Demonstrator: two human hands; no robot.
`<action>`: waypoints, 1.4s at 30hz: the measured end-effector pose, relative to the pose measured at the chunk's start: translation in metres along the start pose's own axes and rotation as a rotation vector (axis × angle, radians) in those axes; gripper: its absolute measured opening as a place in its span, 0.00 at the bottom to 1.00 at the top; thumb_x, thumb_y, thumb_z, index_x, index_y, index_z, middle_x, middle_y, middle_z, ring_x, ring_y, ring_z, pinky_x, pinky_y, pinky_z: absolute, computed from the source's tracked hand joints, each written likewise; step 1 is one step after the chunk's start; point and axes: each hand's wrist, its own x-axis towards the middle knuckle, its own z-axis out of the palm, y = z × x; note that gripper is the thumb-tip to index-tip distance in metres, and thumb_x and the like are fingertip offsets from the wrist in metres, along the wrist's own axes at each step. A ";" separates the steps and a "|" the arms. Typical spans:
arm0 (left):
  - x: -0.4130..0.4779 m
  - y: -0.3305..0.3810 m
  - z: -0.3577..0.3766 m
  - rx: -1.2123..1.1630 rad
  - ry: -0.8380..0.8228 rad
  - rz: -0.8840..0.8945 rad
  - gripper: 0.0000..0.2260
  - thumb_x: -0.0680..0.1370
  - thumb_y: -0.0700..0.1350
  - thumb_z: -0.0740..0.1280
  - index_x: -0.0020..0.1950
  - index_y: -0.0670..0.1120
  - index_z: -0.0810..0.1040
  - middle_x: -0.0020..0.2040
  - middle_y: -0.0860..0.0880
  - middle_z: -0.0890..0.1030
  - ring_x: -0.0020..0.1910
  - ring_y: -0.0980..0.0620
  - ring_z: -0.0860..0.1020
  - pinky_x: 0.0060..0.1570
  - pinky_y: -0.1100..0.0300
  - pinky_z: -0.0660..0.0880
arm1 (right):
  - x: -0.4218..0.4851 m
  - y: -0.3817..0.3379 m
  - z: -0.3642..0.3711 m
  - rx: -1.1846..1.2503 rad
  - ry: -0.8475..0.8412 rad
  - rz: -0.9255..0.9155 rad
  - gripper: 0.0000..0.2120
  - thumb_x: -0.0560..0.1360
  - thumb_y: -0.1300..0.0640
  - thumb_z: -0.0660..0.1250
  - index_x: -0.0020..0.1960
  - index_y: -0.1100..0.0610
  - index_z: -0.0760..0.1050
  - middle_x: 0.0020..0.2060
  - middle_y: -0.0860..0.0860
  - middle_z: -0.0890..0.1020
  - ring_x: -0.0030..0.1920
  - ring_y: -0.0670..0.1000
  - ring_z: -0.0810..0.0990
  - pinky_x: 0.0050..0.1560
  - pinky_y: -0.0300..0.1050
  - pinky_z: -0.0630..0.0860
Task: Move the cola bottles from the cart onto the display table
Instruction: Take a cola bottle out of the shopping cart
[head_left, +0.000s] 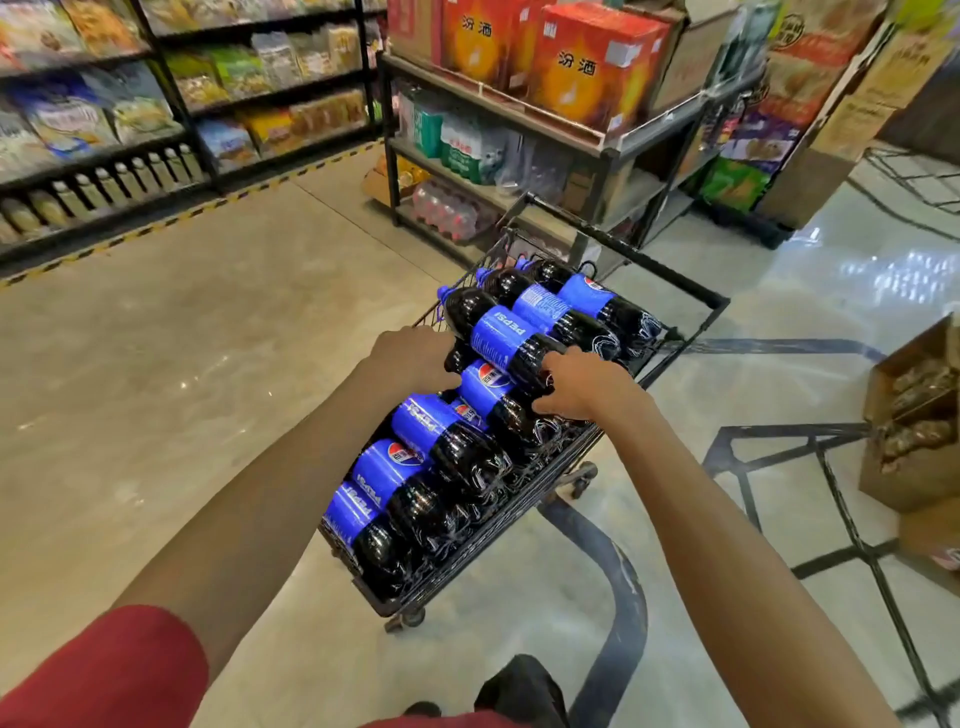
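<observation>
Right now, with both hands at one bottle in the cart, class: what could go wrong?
The top bottle lies on a pile of other bottles; lifting it may set neighbours rolling. The cart stands on wheels on a glossy floor, so it may roll as the left hand and right hand pull.

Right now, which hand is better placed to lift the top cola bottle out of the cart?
Probably the right hand: its fingers curl round the base of the top cola bottle in the cart. The left hand sits by the neck, fingers hidden.
</observation>
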 end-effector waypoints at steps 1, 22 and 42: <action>0.010 0.003 0.000 -0.017 -0.002 -0.015 0.19 0.78 0.57 0.65 0.66 0.49 0.72 0.58 0.46 0.78 0.57 0.44 0.77 0.45 0.54 0.69 | 0.009 0.006 -0.001 0.001 -0.001 -0.011 0.32 0.78 0.42 0.69 0.75 0.57 0.64 0.72 0.59 0.68 0.70 0.63 0.70 0.63 0.59 0.72; 0.147 0.024 0.042 -0.776 0.092 -0.565 0.20 0.81 0.56 0.66 0.67 0.45 0.73 0.62 0.44 0.79 0.57 0.43 0.77 0.52 0.54 0.72 | 0.157 0.048 0.002 0.064 -0.038 -0.229 0.34 0.79 0.44 0.68 0.76 0.60 0.59 0.73 0.60 0.65 0.71 0.64 0.68 0.63 0.59 0.72; 0.232 0.021 0.084 -1.513 0.132 -0.872 0.50 0.65 0.64 0.80 0.76 0.48 0.55 0.67 0.48 0.75 0.63 0.45 0.77 0.61 0.46 0.77 | 0.194 0.038 0.016 0.256 -0.169 -0.101 0.44 0.72 0.42 0.73 0.77 0.59 0.55 0.67 0.59 0.69 0.68 0.63 0.68 0.61 0.57 0.72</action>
